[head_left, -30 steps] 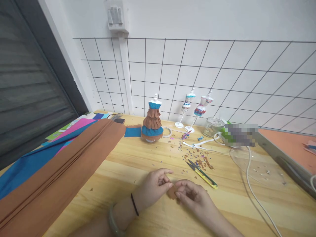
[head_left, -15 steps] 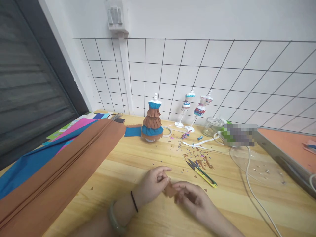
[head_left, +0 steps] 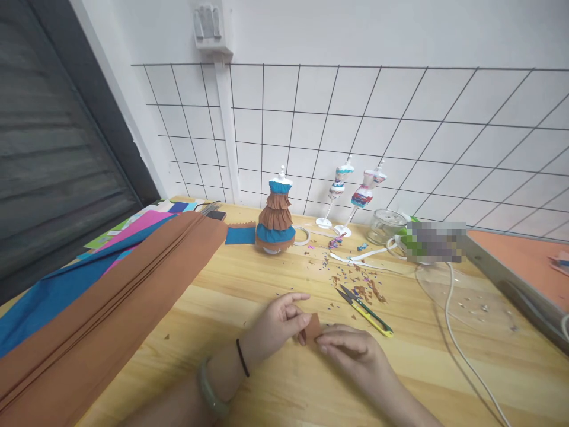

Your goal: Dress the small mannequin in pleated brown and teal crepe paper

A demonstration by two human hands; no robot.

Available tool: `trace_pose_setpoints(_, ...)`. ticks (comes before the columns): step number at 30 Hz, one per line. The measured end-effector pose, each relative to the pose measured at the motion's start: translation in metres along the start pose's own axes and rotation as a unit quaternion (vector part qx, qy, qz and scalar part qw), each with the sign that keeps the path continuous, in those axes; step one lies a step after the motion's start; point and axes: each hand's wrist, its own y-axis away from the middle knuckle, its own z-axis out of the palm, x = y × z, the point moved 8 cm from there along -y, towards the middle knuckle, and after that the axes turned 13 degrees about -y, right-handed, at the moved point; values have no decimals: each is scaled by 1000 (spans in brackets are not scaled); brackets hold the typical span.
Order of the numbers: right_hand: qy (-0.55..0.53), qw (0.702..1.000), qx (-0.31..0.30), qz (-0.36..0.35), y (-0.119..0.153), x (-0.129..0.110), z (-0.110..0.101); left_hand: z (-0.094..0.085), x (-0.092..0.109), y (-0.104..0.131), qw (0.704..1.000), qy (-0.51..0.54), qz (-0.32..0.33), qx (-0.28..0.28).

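Observation:
Between my two hands is a small piece of brown crepe paper (head_left: 313, 328). My left hand (head_left: 284, 320) pinches its left side between thumb and fingers, with the index finger stretched out above. The fingertips of my right hand (head_left: 351, 350) grip its lower right edge. Thread snips (head_left: 365, 312) with yellow and green handles lie just beyond my right hand. Farther back stands a small dress form (head_left: 279, 213) wearing a tiered blue and brown ruffled dress. A blue strip with a brown zigzag edge (head_left: 241, 234) lies beside it.
Long brown crepe sheets (head_left: 133, 302) and coloured sheets cover the left side. Paper scraps (head_left: 362, 290) are scattered before a glass jar (head_left: 386, 226). Two more dress forms (head_left: 365, 190) stand near the wall grid. A white cable (head_left: 451, 332) runs down the right.
The brown paper piece has been raised and turned so it stands more upright between my fingers. My right hand has shifted slightly; the camera view has moved a little.

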Motion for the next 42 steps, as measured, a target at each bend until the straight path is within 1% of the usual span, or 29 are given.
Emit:
trace_pose_setpoints(2, 10, 998, 52, -36, 0, -4, -12, 4, -2, 0, 999, 41, -23, -23)
trace_pose_setpoints(4, 26, 995, 79, -55, 0, -7, -18, 9, -3, 1, 997, 47, -35, -44)
trace_pose_setpoints(7, 38, 995, 70, -58, -1, -10, -17, 15, 0, 4, 997, 28, -31, -60)
trace_pose_setpoints(10, 28, 997, 51, -52, -3, -11, -12, 15, 0, 5, 998, 18, -31, -50)
trace_pose_setpoints(13, 14, 997, 64, -46, -3, -10, -12, 13, -2, 4, 998, 17, -39, -42)
trace_pose_setpoints(16, -11, 996, 79, -31, -3, -6, -14, 14, -3, 4, 998, 18, -49, -46)
trace_pose_setpoints(21, -39, 997, 61, -15, -1, 2, -12, 13, 0, 5, 997, 22, -57, -47)
trace_pose_setpoints(26, -7, 998, 62, -24, 0, 7, -16, 11, 0, 4, 996, 22, -65, -51)
trace_pose_setpoints(34, 14, 997, 70, -11, -3, 3, -17, 15, 1, 3, 996, 24, -60, -64)
trace_pose_setpoints(38, 18, 997, 76, 11, -2, 7, -19, 15, 2, 3, 996, 21, -54, -65)
trace_pose_setpoints(42, -17, 996, 84, 37, 0, 11, -20, 15, -1, 3, 997, 16, -50, -64)
